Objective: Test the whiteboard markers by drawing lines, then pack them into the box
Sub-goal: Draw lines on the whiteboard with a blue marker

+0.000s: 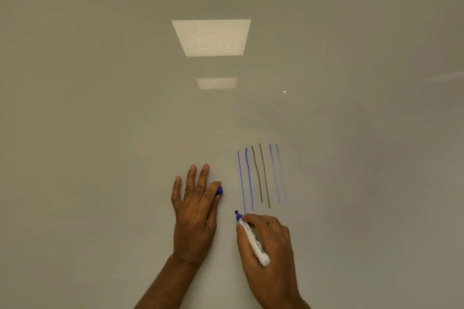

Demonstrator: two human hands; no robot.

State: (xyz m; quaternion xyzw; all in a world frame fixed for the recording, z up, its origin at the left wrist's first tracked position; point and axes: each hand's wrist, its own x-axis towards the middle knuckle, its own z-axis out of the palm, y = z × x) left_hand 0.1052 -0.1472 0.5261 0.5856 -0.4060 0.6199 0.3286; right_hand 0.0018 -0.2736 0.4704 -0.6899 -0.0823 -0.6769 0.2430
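Note:
My right hand (pixel 268 241) grips an uncapped blue whiteboard marker (pixel 252 239) with a white barrel, its tip at the lower end of the leftmost blue line. Several vertical lines (pixel 261 175), blue and dark brown, stand on the whiteboard (pixel 100 108) above that hand. My left hand (pixel 195 208) lies flat against the board to the left of the lines, fingers spread upward. The blue marker cap (pixel 219 190) is pinched between its thumb and index finger, only its end showing. No box is in view.
The whiteboard fills nearly the whole view and reflects two rectangular ceiling lights (pixel 212 37). Its top edge runs along the upper border of the view.

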